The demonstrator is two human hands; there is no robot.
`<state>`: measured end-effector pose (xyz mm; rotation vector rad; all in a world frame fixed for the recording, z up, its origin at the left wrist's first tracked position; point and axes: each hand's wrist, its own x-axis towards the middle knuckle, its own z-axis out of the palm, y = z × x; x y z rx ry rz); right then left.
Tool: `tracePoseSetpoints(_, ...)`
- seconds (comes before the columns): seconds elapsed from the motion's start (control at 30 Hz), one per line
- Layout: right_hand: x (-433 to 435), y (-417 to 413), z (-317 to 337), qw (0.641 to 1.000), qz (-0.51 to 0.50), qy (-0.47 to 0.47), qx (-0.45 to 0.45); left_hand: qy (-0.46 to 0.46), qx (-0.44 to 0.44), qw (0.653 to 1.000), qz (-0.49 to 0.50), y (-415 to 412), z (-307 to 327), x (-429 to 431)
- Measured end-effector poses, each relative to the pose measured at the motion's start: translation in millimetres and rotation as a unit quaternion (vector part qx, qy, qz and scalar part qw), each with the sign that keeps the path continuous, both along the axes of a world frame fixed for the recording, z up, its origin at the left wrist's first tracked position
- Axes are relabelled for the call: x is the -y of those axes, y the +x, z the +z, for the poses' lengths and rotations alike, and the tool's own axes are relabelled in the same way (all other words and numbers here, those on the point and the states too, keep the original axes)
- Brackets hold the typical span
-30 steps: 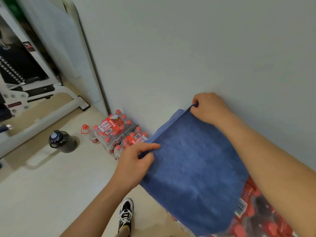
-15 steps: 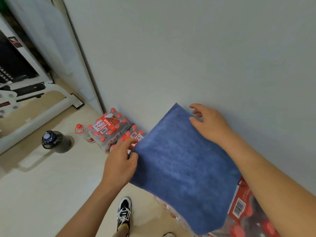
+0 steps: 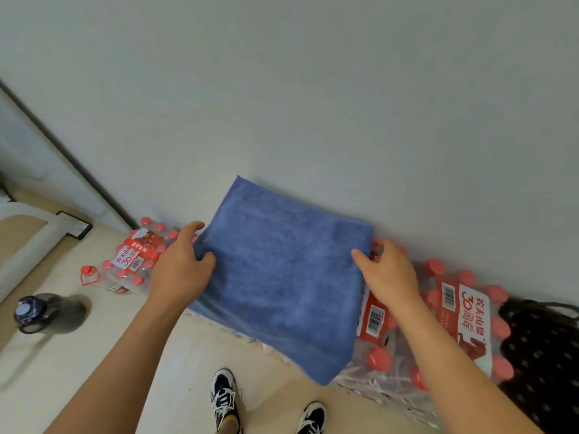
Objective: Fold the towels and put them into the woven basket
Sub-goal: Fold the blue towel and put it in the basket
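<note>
Blue towel [image 3: 282, 277] centre frame; left hand [image 3: 180, 274] grips its left edge, right hand [image 3: 390, 277] pinches right edge.

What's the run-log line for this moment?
folded blue terry towel: lying on shrink-wrapped pack of red-capped bottles | left hand: grips left edge | right hand: pinches right edge | basket: not in view

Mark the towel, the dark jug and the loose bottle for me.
towel [image 3: 282, 283], head view, middle of the blue cloth.
jug [image 3: 50, 313], head view, its dark body.
loose bottle [image 3: 89, 274], head view, its red cap.
</note>
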<state>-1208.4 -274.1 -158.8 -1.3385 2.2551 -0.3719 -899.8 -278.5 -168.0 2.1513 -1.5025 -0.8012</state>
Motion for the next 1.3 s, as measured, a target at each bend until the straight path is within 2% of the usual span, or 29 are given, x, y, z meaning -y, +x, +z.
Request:
tracePoseSetpoints(0.17,23,10,0,0.999,0.025,0.019,-0.035,-0.010,-0.018,1.000,0.023,-1,4,3)
tracePoseSetpoints(0.3,23,7,4,1.000,0.022,0.016,-0.010,-0.021,0.003,1.000,-0.013,-14,4,-1)
tracePoseSetpoints(0.43,26,-1,8,0.995,-0.022,0.014,0.096,0.015,0.018,1.000,-0.008,-22,12,2)
tracePoseSetpoints(0.53,34,-11,-3,0.985,-0.056,-0.026,0.162,0.036,0.017,0.999,0.004,-22,23,24)
tracePoseSetpoints(0.63,36,-13,-7,0.980,-0.067,-0.041,0.183,0.046,-0.030,0.998,0.019,-25,27,56)
tracePoseSetpoints(0.83,35,-25,-11,0.975,-0.010,-0.014,0.221,0.028,-0.179,0.980,0.082,-41,14,110)
tracePoseSetpoints(0.93,33,-25,-8,0.983,0.018,-0.025,0.181,0.030,-0.270,0.955,0.119,-39,12,116)
tracePoseSetpoints(1.0,28,-26,1,0.990,0.048,-0.002,0.134,0.000,-0.309,0.946,0.102,-35,20,108)
tracePoseSetpoints(1.07,24,-27,17,0.995,0.100,0.016,0.013,-0.044,-0.320,0.944,0.070,-33,33,92)
tracePoseSetpoints(1.1,22,-26,27,0.991,0.127,0.002,-0.046,-0.064,-0.329,0.941,0.055,-34,40,81)
tracePoseSetpoints(1.13,22,-21,37,0.986,0.150,-0.029,-0.066,-0.082,-0.338,0.937,0.039,-35,47,70)
tracePoseSetpoints(1.17,24,-13,47,0.982,0.172,-0.072,-0.044,-0.097,-0.344,0.934,0.023,-38,53,59)
tracePoseSetpoints(1.23,30,16,64,0.962,0.219,-0.139,0.081,-0.113,-0.345,0.932,0.002,-44,62,42)
tracePoseSetpoints(1.3,38,52,75,0.932,0.274,-0.143,0.190,-0.124,-0.346,0.930,-0.011,-47,67,33)
